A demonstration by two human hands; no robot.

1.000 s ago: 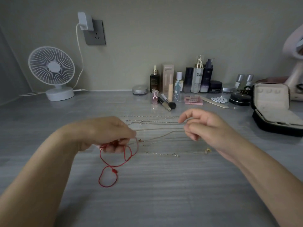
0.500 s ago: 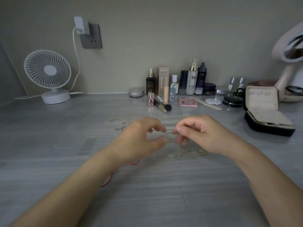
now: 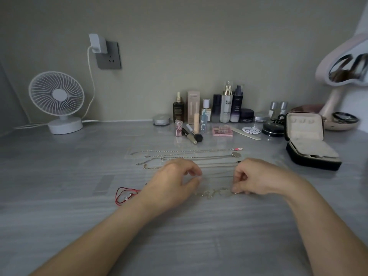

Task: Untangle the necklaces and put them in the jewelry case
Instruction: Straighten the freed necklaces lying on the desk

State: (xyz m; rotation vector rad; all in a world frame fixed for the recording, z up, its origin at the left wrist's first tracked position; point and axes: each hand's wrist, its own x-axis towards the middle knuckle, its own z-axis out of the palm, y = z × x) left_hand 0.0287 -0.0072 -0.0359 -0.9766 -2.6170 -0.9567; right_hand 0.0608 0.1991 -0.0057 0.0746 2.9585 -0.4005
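My left hand point(image 3: 175, 181) and my right hand point(image 3: 256, 177) are low over the grey table, fingers curled, a short gap between them. A fine gold chain point(image 3: 213, 193) lies crumpled on the table in that gap. My right thumb and fingers pinch its right end. My left thumb and forefinger are pinched together at its left side; the strand there is too thin to see clearly. A red cord necklace point(image 3: 125, 194) lies loose, left of my left wrist. Several silver necklaces point(image 3: 185, 154) lie stretched in rows just behind my hands. The black jewelry case point(image 3: 312, 156) stands open at the right.
Cosmetic bottles point(image 3: 227, 104), brushes and a pink palette point(image 3: 222, 130) line the back wall. A white desk fan point(image 3: 57, 100) stands back left, its cable running to a wall socket. A pink mirror point(image 3: 338, 72) stands at the back right, behind the case.
My left hand has let go of the red cord, which now lies on the table, and moved right to the gold chain. Both hands have dropped lower to the table.
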